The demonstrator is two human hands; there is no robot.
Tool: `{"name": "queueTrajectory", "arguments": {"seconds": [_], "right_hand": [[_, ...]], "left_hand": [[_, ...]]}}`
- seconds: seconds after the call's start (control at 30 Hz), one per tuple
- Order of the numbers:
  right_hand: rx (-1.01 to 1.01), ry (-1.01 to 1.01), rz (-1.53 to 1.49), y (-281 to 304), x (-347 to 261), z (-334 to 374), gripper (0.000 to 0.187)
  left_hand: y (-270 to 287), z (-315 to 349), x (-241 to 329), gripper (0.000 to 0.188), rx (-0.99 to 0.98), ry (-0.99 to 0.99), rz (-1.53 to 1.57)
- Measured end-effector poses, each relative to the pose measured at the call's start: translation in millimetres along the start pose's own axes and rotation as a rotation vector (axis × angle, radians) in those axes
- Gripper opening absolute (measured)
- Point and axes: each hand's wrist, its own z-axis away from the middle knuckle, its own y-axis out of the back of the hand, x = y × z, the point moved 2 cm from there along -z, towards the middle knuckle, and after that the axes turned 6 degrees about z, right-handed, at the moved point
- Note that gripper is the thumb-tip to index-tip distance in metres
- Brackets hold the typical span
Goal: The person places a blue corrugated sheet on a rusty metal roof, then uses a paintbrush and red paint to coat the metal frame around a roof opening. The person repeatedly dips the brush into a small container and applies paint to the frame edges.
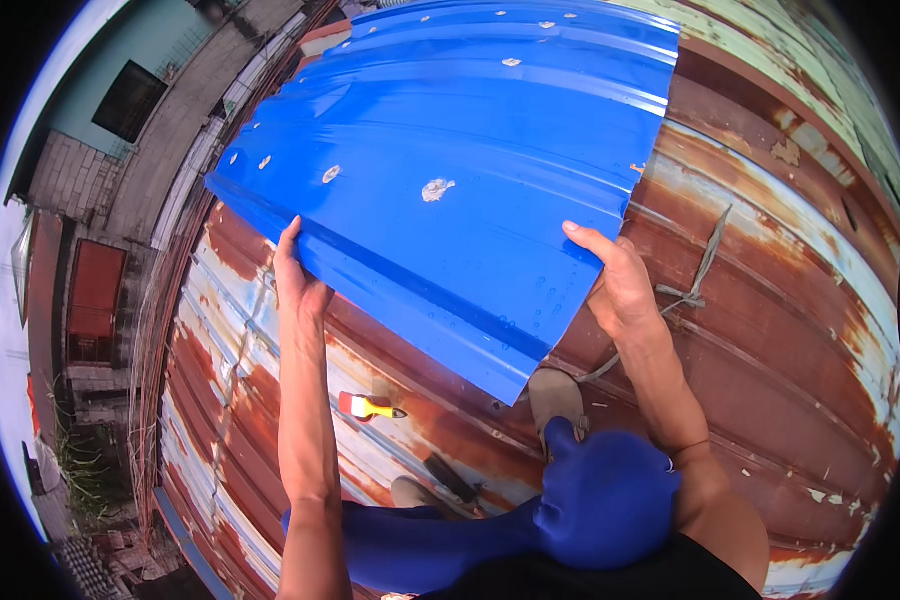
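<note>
A bright blue corrugated metal roofing sheet [400, 140] spans the upper middle of the head view, raised at its near end. Grey-white patches and water drops dot its surface. My left hand [302, 285] is closed on its near edge at the left, thumb on top and the other fingers hidden beneath. At the right edge, my right hand [620, 285] grips the sheet, its thumb lying over the blue face. Under and around the sheet lies a rusty corrugated roof [760, 330].
A paintbrush [372, 406] with a yellow handle lies on the roof between my arms, near a dark bar-shaped object [450, 478]. A grey strip of cord [712, 245] lies at right. My shoe [556, 397] stands below the sheet. Beyond the roof's left edge is a drop toward buildings [100, 120].
</note>
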Motion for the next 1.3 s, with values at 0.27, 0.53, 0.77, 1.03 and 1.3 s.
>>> {"name": "queueTrajectory", "arguments": {"seconds": [0.27,0.53,0.77,1.03,1.3], "right_hand": [[0.012,0.233,-0.123,-85,-118,1,0.041],[-0.238,0.426,0.004,-114,-237,-44,0.070],[-0.269,0.660,0.051,-132,-285,-81,0.085],[-0.266,0.946,0.168,-137,-317,-132,0.078],[0.990,1.847,1.000,-173,-346,-98,0.076]], "left_hand": [[-120,-5,98,0.065,0.024,-0.091,0.196],[-208,-73,180,0.085,-0.142,-0.481,-0.601],[-285,-103,218,0.085,-0.184,-0.832,-1.301],[-339,-123,226,0.073,-0.277,-0.775,-1.002],[-359,-146,238,0.061,-0.317,-0.721,-0.808]]}}
